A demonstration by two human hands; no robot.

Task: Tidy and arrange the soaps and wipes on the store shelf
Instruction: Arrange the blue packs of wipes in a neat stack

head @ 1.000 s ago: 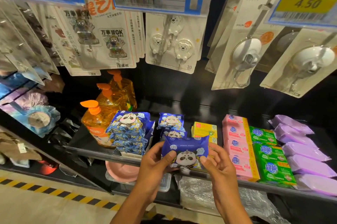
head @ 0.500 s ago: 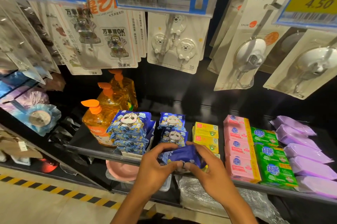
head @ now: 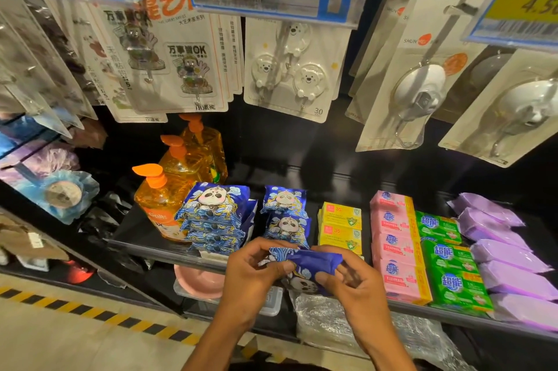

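Wipes pack, blue with a panda print, is held at the front lip of the shelf, just before a short row of like packs. It is pinched at its left end by the left hand and at its right end by the right hand, fingers and thumbs curled onto the film. The pack is seen tilted and creased, so it is judged soft, light and pliant, with a glossy wrapper that may slip. A hold at both short ends, or flat across the broad faces, is thought best, and hard squeezing should be avoided. Behind it two small panda packs are counted, one behind the other. To their left a stack of larger panda packs is piled; its number cannot be told surely. To the right two yellow soap boxes are visible, then four pink soap bars, three green soap bars and at least five purple packs, the row being cut by the frame edge. Farther back on the left three orange pump bottles are lined up. Hook cards are hung above, well apart from the soaps.
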